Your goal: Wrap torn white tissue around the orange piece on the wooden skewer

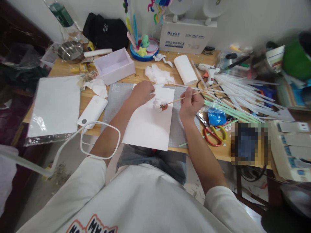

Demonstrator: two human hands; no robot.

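Observation:
A white sheet of paper (148, 129) lies on a grey cutting mat (182, 136) in front of me. My left hand (143, 93) rests on the sheet's upper left part, fingers bent and thumb apart, with nothing visible between them. Between the thumb and fingers of my right hand (191, 105) is a thin wooden stick (177, 100), pointing left over the paper. Its tip meets a small orange-and-dark piece (164, 106), whose kind I cannot make out. A fluffy white tuft (156, 103) touches or sits right beside that piece.
Crumpled tissue (159, 75), a paper roll (186, 69) and a lilac box (115, 66) stand behind the mat. To the right are a glue gun (211, 72), many glue sticks (243, 94) and scissors (212, 134). A white looped stand (119, 139) crosses above my left forearm.

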